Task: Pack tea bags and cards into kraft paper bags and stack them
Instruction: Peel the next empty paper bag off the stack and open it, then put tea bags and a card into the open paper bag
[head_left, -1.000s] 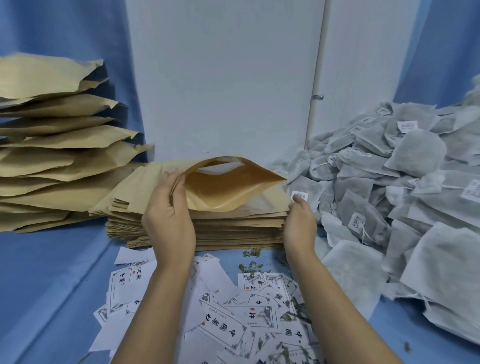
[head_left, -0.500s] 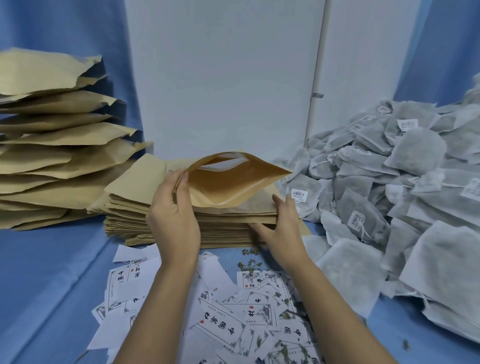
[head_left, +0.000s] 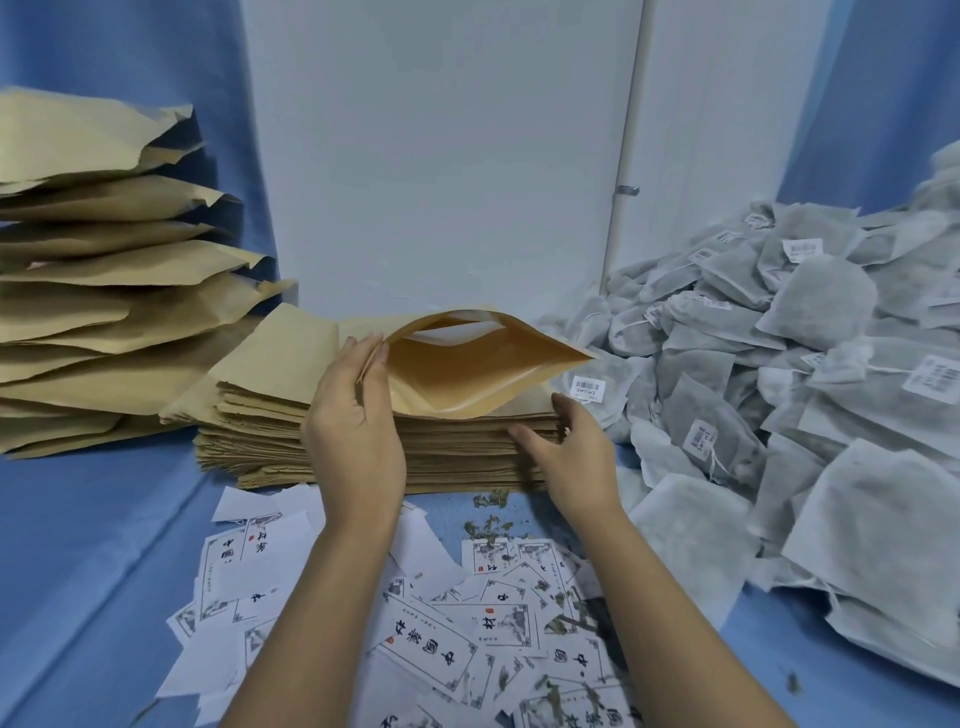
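The upper lip of the open kraft bag (head_left: 483, 374) is pinched by the left grip (head_left: 358, 431), thumb & fingers closed on the paper edge, so the mouth is held gaping. The right grip (head_left: 571, 457) is seen spread & loose, nothing held, at the front edge of the flat bag pile (head_left: 291, 431) on which the open bag lies; contact w/ the pile cannot be confirmed. Nothing is seen inside the bag yet.

Risks, as judged: the mouth could be collapsed if the thin lip slips from the 1-point pinch. 2 tea bags (head_left: 779, 364) could be dragged up together, strings prob. tangled in the heap at right. The thin printed cards (head_left: 431, 649), overlapped on the desk (head_left: 78, 545), could be lifted in pairs.

Kraft paper: matte tan outside, smoother amber lining. Tea bags: soft grey pouches w/ white labels. The filled stack (head_left: 104, 312) at left is puffed & uneven, so a slide is possible.
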